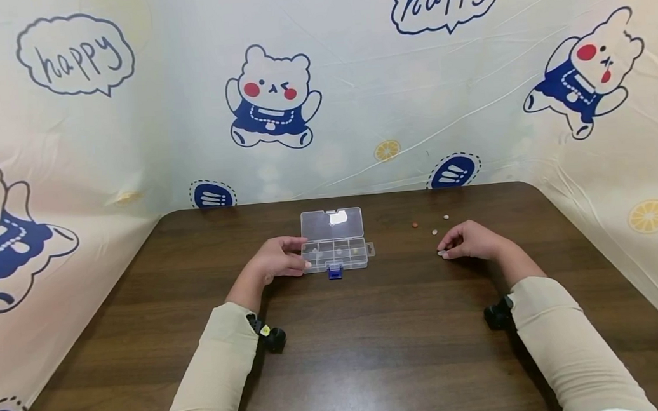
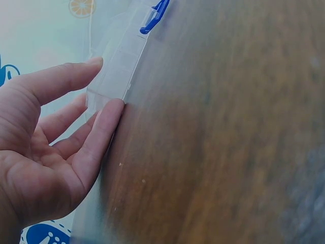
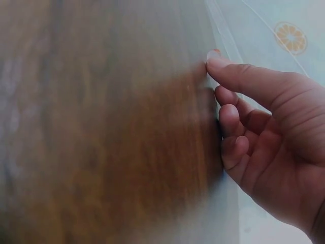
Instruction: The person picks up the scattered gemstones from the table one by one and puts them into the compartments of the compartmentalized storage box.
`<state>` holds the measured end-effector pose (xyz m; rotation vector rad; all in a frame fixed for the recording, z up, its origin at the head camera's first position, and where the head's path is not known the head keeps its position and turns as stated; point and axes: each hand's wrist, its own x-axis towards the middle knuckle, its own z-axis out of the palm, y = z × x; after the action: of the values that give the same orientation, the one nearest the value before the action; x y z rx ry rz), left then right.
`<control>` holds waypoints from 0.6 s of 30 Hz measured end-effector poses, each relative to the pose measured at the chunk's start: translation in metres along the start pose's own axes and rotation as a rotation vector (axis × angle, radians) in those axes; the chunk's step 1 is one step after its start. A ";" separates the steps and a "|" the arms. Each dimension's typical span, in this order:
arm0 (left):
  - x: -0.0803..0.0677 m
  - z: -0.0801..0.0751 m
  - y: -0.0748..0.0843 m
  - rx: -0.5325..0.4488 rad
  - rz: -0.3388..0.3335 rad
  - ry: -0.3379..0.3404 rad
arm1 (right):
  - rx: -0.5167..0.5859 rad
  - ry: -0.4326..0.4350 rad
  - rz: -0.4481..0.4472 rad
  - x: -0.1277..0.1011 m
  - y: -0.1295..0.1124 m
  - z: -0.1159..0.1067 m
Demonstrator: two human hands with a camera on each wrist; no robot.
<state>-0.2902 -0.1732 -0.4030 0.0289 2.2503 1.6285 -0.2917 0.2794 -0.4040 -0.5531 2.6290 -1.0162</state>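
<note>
Head view, box: A small clear plastic box [image 1: 334, 246] sits in the middle of the brown table [image 1: 374, 355]. Its lid is open and stands up at the back. A blue clip [image 1: 335, 270] sticks out at the front.
Head view, left hand: The left hand [image 1: 278, 259] rests against the left end of the box, fingers around that end.
Head view, right hand: The right hand [image 1: 471, 241] is well apart from the box, on the right. Its fingertips come together on a tiny white bead [image 1: 441, 253].
Head view, loose bits: Three more tiny beads [image 1: 435, 231] lie on the table just behind the right hand.
Left wrist view: The thumb [image 2: 96, 137] and one finger [image 2: 61, 79] touch the box corner [image 2: 109, 86] from both sides. The fingers are bent a little, holding it steady.
Right wrist view: The picture is blurry. The first finger [image 3: 238, 76] points down to the table and the other fingers curl in. I cannot see the bead here.
How it will handle: The box looks light and hard, and may slide, so holding its end is good. The bead looks tiny, smooth and quick to roll. I think a soft pinch with two fingertips is best.
</note>
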 end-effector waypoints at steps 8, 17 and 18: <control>0.000 0.000 -0.001 -0.004 0.000 -0.003 | -0.015 0.001 -0.003 -0.001 0.000 0.001; 0.000 -0.001 0.000 -0.007 -0.002 -0.004 | -0.007 0.012 0.001 -0.001 -0.006 0.001; 0.000 -0.001 0.001 -0.008 -0.003 -0.006 | -0.004 0.014 0.003 -0.001 -0.007 0.001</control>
<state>-0.2907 -0.1740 -0.4020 0.0280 2.2389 1.6334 -0.2884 0.2745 -0.3998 -0.5449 2.6438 -1.0172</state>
